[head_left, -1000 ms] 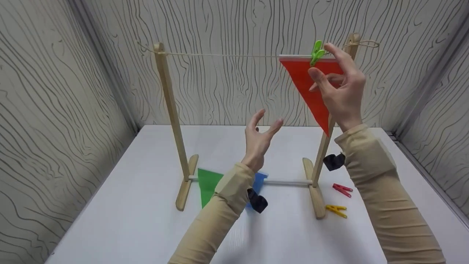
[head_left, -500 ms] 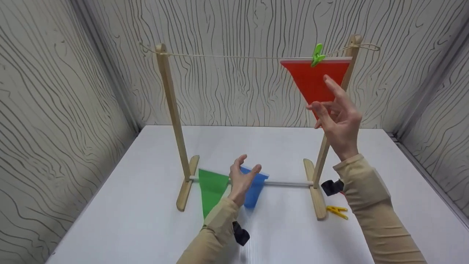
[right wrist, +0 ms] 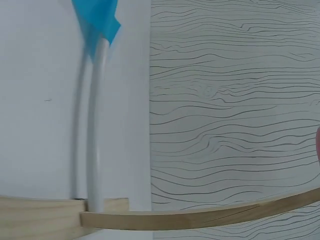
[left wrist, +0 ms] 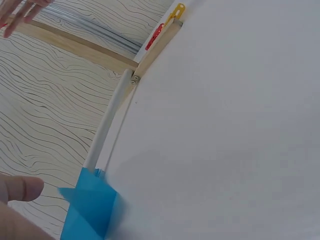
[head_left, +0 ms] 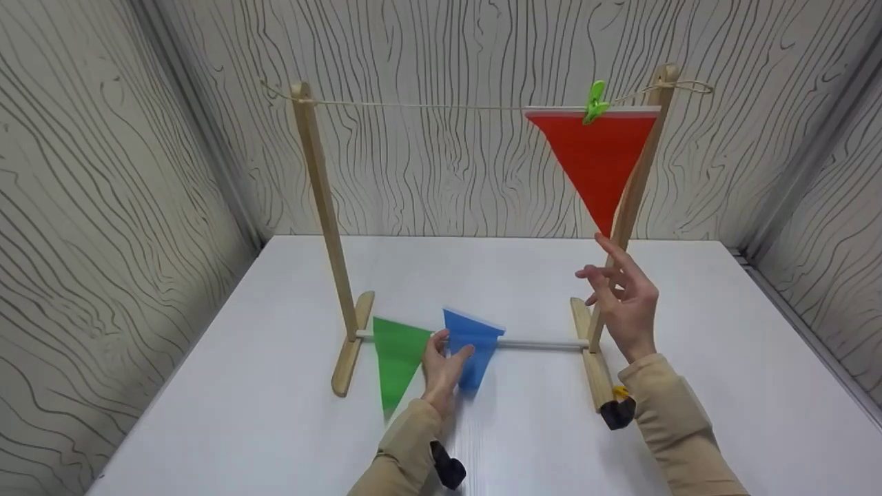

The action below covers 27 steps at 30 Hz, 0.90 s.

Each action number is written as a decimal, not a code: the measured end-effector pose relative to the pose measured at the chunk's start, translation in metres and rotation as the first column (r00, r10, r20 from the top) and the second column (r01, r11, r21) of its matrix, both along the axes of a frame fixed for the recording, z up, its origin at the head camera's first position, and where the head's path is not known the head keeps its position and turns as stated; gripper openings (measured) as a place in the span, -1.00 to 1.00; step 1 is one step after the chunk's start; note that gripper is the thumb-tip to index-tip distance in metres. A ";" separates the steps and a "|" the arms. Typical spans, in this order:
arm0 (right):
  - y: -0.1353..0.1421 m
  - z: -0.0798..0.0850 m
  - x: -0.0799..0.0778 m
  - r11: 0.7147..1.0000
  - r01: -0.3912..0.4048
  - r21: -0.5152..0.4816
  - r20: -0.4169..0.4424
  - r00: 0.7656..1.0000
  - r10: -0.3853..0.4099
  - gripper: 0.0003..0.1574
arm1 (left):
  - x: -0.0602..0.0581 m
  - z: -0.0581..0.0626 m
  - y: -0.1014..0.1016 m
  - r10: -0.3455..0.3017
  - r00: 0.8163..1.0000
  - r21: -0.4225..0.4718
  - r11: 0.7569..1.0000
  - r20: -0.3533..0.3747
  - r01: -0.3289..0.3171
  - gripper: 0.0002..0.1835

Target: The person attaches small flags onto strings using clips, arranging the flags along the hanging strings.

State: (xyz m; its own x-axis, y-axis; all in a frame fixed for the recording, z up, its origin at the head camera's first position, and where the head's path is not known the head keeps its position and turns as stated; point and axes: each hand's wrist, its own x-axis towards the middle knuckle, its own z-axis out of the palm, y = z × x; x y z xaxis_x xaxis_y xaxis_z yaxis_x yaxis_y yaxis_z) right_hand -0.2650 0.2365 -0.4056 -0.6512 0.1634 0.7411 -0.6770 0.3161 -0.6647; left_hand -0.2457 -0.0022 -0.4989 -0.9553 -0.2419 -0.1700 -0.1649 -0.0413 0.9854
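Observation:
My left hand (head_left: 441,375) is over the blue pennant (head_left: 482,337) with thumb and fingers spread apart; whether it touches the cloth I cannot tell. In the left wrist view its thumb stands beside the blue pennant, apart from it. Just left of the hand, the green pennant (head_left: 396,355) drapes over the white rod (head_left: 541,343), as the blue one does. My right hand (head_left: 626,306) is below the tip of the red pennant (head_left: 598,155), fingers loosely bent around nothing. A light green clothespin (head_left: 595,103) clips the red pennant to the string (head_left: 413,105).
Wooden posts (head_left: 320,200) stand at both ends of the rod, with the string tied between their tops. Near the right foot (head_left: 599,375) lies a yellow clothespin (left wrist: 175,12), partly hidden by the wrist camera, and a red clothespin (left wrist: 154,37).
My right hand has moved down from the green clothespin, leaving the red pennant hanging on the string. My left hand has lowered from mid-air to the blue pennant.

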 end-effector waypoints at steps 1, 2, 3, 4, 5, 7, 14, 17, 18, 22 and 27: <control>0.000 -0.005 0.001 1.000 -0.001 0.001 0.006 1.000 0.001 -0.40 | 0.000 -0.001 0.000 -0.006 1.000 0.000 1.000 -0.001 0.006 -0.38; 0.000 -0.010 0.002 1.000 -0.004 -0.002 0.016 1.000 0.004 -0.41 | 0.001 -0.001 -0.001 -0.013 1.000 0.001 1.000 0.000 0.013 -0.38; 0.000 -0.015 0.003 1.000 -0.005 -0.001 0.033 0.999 0.005 -0.42 | 0.001 -0.001 -0.001 -0.022 1.000 -0.006 1.000 0.005 0.022 -0.39; 0.000 -0.019 0.005 1.000 -0.007 -0.003 0.056 0.998 0.007 -0.43 | 0.001 -0.001 -0.002 -0.030 1.000 -0.011 0.999 0.009 0.030 -0.39; 0.001 -0.024 0.006 1.000 -0.005 -0.007 0.085 0.996 0.006 -0.44 | 0.001 -0.001 -0.002 -0.039 0.999 -0.017 0.999 0.013 0.040 -0.39; 0.005 -0.035 0.007 1.000 0.003 -0.015 0.154 0.988 -0.001 -0.46 | 0.000 -0.002 -0.004 -0.061 0.998 -0.027 0.998 0.020 0.062 -0.39; 0.020 -0.053 0.018 1.000 0.006 -0.012 0.367 0.930 -0.001 -0.55 | -0.001 -0.004 -0.011 -0.103 0.993 -0.058 0.993 0.048 0.106 -0.36; 0.027 -0.058 0.022 1.000 0.002 -0.018 0.408 0.913 0.005 -0.56 | -0.003 -0.005 -0.013 -0.117 0.992 -0.060 0.991 0.041 0.119 -0.35; 0.029 -0.060 0.023 1.000 0.006 -0.023 0.416 0.910 0.004 -0.56 | -0.003 -0.005 -0.014 -0.120 0.992 -0.062 0.991 0.035 0.122 -0.36; 0.040 -0.068 0.028 0.996 0.013 -0.085 0.432 0.901 0.026 -0.60 | -0.004 -0.005 -0.016 -0.121 0.992 -0.081 0.989 0.020 0.122 -0.39; 0.055 -0.077 0.033 0.987 0.006 -0.159 0.452 0.890 0.068 -0.67 | -0.003 -0.005 -0.018 -0.099 0.995 -0.098 0.990 -0.007 0.098 -0.47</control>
State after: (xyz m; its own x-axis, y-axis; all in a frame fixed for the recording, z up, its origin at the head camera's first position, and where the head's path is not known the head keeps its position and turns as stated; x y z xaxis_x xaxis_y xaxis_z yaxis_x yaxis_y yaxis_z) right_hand -0.2322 0.2919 -0.4830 -0.9169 0.2237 0.3305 -0.2969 0.1710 -0.9395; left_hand -0.2487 -0.0197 -0.5038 -0.9771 -0.1614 -0.1386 -0.1515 0.0707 0.9859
